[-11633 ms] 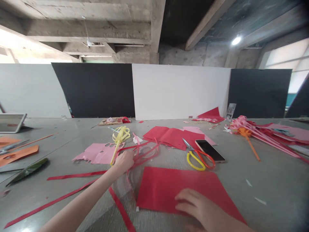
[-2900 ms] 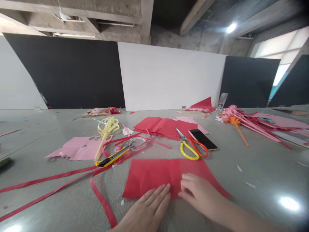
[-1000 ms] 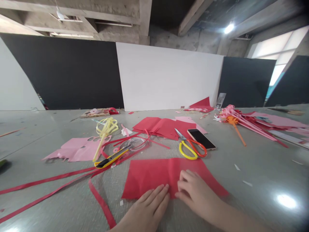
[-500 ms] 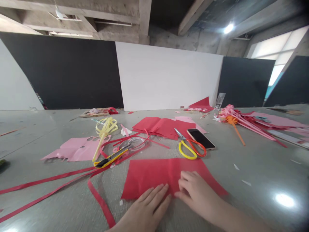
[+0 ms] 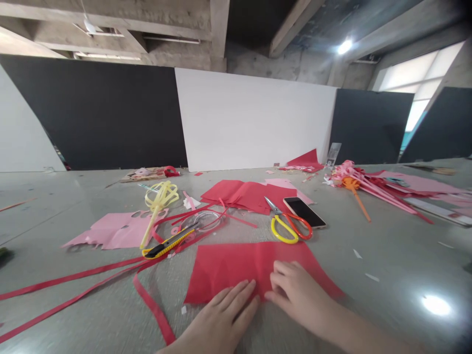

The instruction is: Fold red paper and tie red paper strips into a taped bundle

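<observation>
A rectangular sheet of red paper [image 5: 228, 265] lies in front of me, creased near its middle. My left hand [image 5: 228, 314] rests flat on its near edge, fingers stretched out. On the right half of the sheet, my right hand [image 5: 295, 292] has its fingers curled in and pressed on the paper; whether anything is pinched in them is hidden. Just beyond the sheet lie scissors [image 5: 285, 226] with one yellow and one orange-red handle. A yellow utility knife [image 5: 169, 244] sits to the left, past the sheet's far corner.
A phone [image 5: 306, 212] touches the scissors' side. Behind are stacked red sheets [image 5: 239, 194], a clear tape roll [image 5: 208, 220], a yellow ribbon flower [image 5: 162, 196] and holey pink paper [image 5: 114, 228]. Red strips [image 5: 73, 273] stretch left. Pink ribbon flowers [image 5: 350, 172] lie far right.
The view has shifted slightly. Both hands stay in nearly the same place on the red paper.
</observation>
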`<state>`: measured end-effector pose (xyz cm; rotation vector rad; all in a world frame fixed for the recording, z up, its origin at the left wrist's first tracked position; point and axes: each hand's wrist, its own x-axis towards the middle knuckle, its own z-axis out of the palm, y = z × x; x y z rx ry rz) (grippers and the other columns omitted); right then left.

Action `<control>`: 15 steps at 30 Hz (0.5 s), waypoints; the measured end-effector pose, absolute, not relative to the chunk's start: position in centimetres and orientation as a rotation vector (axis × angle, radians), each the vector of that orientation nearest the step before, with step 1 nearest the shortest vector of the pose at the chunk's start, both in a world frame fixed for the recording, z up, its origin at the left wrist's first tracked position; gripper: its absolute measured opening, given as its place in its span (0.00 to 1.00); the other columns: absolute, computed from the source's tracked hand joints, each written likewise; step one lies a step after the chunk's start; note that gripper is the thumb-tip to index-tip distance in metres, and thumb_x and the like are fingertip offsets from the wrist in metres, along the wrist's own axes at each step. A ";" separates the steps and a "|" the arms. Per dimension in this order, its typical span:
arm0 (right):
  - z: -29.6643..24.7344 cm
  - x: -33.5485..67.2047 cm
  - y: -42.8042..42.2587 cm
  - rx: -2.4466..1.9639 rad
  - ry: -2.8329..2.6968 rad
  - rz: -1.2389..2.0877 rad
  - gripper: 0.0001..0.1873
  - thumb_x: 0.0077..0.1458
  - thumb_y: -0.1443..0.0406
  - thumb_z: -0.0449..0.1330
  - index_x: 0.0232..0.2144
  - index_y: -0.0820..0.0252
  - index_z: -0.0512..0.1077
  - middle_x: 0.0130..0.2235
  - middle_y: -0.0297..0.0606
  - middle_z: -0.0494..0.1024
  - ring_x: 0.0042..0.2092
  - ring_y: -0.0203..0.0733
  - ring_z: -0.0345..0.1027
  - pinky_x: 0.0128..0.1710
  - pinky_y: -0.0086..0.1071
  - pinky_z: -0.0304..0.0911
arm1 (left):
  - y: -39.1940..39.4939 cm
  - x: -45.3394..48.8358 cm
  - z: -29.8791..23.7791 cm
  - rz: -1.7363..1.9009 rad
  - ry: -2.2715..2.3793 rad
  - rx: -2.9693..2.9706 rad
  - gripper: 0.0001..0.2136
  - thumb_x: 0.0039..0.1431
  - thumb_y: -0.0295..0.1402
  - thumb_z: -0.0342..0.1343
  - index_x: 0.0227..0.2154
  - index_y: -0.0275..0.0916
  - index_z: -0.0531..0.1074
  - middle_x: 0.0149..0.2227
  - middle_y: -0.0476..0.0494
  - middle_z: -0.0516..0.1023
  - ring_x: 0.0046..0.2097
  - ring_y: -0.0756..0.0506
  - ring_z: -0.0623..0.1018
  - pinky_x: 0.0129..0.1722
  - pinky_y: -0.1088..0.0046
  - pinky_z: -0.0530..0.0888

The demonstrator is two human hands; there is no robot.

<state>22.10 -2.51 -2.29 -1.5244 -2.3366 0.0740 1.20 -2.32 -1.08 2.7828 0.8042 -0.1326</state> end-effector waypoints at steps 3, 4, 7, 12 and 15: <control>-2.0 22.0 -2.5 -1.526 -2.345 0.061 0.11 0.48 0.65 0.61 0.18 0.60 0.64 0.26 0.30 0.66 0.27 0.35 0.58 0.28 0.30 0.49 | -2.6 1.0 -0.5 -0.076 0.780 2.760 0.29 0.58 0.44 0.46 0.59 0.39 0.46 0.60 0.38 0.43 0.59 0.36 0.50 0.54 0.55 0.57; -1.9 22.0 -2.4 -1.519 -2.349 0.058 0.12 0.48 0.65 0.61 0.18 0.60 0.64 0.25 0.30 0.66 0.27 0.35 0.58 0.28 0.29 0.49 | -2.7 1.0 -0.3 -0.064 0.777 2.756 0.30 0.57 0.46 0.45 0.59 0.39 0.46 0.60 0.38 0.43 0.59 0.36 0.49 0.54 0.55 0.56; -1.8 22.1 -2.4 -1.498 -2.365 0.052 0.12 0.49 0.65 0.61 0.18 0.61 0.65 0.25 0.29 0.65 0.26 0.34 0.57 0.29 0.29 0.49 | -3.1 0.9 0.3 -0.080 0.788 2.733 0.31 0.57 0.48 0.43 0.59 0.39 0.45 0.61 0.38 0.42 0.60 0.36 0.48 0.55 0.55 0.55; -1.4 22.2 -2.4 -1.481 -2.387 0.056 0.12 0.49 0.64 0.60 0.18 0.62 0.66 0.24 0.29 0.65 0.26 0.32 0.58 0.28 0.28 0.48 | -3.7 1.1 1.4 -0.116 0.834 2.699 0.31 0.58 0.46 0.43 0.59 0.39 0.42 0.61 0.39 0.40 0.60 0.38 0.46 0.56 0.55 0.52; -1.1 22.2 -2.4 -1.476 -2.392 0.052 0.12 0.49 0.63 0.60 0.18 0.62 0.67 0.24 0.29 0.66 0.26 0.32 0.58 0.28 0.27 0.49 | -3.8 1.0 1.6 -0.122 0.840 2.684 0.31 0.58 0.46 0.43 0.59 0.39 0.42 0.61 0.39 0.41 0.60 0.38 0.46 0.56 0.54 0.51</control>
